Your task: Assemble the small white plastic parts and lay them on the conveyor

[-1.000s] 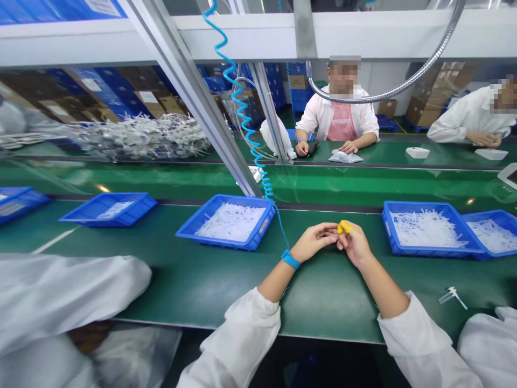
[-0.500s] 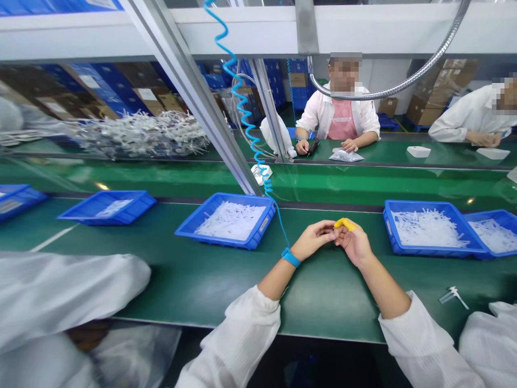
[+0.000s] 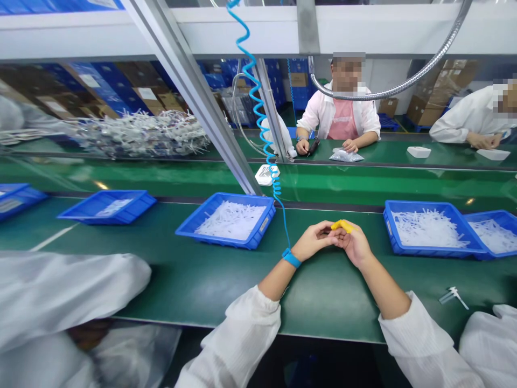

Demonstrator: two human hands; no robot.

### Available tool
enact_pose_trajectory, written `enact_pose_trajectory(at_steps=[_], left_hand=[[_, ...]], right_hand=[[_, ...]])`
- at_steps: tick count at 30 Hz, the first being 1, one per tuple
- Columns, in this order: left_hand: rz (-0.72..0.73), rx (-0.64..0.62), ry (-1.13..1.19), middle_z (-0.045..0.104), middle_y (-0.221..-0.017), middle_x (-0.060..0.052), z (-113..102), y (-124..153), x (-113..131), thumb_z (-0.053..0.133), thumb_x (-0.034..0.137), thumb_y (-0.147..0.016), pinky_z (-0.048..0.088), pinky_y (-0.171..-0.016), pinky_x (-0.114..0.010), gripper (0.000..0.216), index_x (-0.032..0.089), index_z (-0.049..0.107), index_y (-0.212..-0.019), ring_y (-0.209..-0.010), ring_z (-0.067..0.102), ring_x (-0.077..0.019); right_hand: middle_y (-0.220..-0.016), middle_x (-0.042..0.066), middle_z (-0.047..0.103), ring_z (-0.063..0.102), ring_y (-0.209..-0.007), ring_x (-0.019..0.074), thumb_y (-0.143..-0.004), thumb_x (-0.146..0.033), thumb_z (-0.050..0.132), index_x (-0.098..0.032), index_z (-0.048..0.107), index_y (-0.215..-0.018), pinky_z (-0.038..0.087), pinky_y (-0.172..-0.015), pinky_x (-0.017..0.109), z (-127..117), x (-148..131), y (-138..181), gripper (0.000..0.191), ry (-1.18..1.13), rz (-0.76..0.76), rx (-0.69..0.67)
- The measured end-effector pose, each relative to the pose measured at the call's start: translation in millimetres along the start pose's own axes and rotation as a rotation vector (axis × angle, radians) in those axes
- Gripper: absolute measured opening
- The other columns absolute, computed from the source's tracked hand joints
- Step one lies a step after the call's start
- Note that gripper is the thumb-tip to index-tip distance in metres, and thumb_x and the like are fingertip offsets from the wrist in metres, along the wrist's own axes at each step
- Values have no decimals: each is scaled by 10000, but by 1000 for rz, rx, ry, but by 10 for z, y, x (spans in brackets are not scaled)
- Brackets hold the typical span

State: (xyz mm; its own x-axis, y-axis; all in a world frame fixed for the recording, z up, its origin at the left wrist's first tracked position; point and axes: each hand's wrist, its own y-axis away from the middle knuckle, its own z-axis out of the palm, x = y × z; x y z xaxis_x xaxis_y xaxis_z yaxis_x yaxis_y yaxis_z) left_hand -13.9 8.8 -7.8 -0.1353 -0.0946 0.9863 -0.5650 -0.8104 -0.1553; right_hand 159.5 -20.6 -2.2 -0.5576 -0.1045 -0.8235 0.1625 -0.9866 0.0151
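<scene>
My left hand (image 3: 316, 241), with a blue wrist strap (image 3: 291, 257) on its wrist, meets my right hand (image 3: 353, 245) above the green work surface (image 3: 242, 280). Fingertips of both hands are pressed together; anything between them is hidden or too small to name. A yellow finger cot (image 3: 342, 225) covers one finger of the right hand. Blue trays of small white strip-like plastic parts stand on either side: one tray (image 3: 226, 243) left of my hands, another tray (image 3: 440, 250) to the right.
A coiled blue cord (image 3: 258, 102) hangs down to the wrist strap. A slanted metal post (image 3: 197, 102) rises behind the left tray. A small white part (image 3: 454, 293) lies at right. Sleeves of neighbours flank me. Across the green belt (image 3: 343, 183) a co-worker (image 3: 345, 118) sits.
My fingers have shifted slightly against each other while both hands stay in place. The coiled blue cord has swung to the right, uncovering more of a white piece on the far belt.
</scene>
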Motion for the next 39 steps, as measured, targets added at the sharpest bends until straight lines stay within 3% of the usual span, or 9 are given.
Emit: enact_pose_trajectory(at_steps=[5,10,20,26,32,39], left_hand=[[34,-39,-69,744,-1019,-82,12,9,81,794,513,-920,533,-927,-343,468,127,719,-1174,-925,704,-219],[49,-33,-157,757,-1020,-89,8,12,140,689,568,-985,514,-959,-343,484,118,737,-1156,-972,693,-229],[40,32,-50,730,-1244,-131,-15,-16,6,807,535,-901,561,-947,-361,610,156,669,-1358,-1035,705,-248],[61,50,-61,701,-1356,-150,-14,0,52,668,549,-1002,573,-964,-356,545,160,675,-1384,-1184,685,-286],[97,97,-77,707,-1372,-140,-9,-3,59,652,560,-1011,506,-1128,-402,526,166,711,-1353,-1289,652,-302],[20,131,90,713,-1358,-163,-2,-4,6,643,593,-1008,548,-1039,-388,575,148,705,-1366,-1253,672,-314]], right_hand=[[-748,74,789,609,-485,134,-801,-502,795,-162,758,-890,389,-424,211,10,-4,12,353,16,23,2],[-677,49,751,557,-441,126,-810,-494,783,-171,737,-885,326,-392,213,16,7,7,335,5,16,-8],[-883,105,800,649,-623,153,-831,-469,763,-169,792,-939,473,-528,239,29,-16,0,320,5,-27,-43],[-839,89,773,666,-659,173,-844,-465,748,-170,805,-962,493,-551,254,33,12,-5,323,-11,-46,-97],[-918,113,784,727,-781,211,-856,-468,752,-165,800,-1020,554,-618,272,28,16,-1,348,-38,-28,-110],[-1029,153,802,757,-894,244,-896,-497,720,-161,786,-1075,598,-721,316,39,-2,6,386,-48,-39,-116]])
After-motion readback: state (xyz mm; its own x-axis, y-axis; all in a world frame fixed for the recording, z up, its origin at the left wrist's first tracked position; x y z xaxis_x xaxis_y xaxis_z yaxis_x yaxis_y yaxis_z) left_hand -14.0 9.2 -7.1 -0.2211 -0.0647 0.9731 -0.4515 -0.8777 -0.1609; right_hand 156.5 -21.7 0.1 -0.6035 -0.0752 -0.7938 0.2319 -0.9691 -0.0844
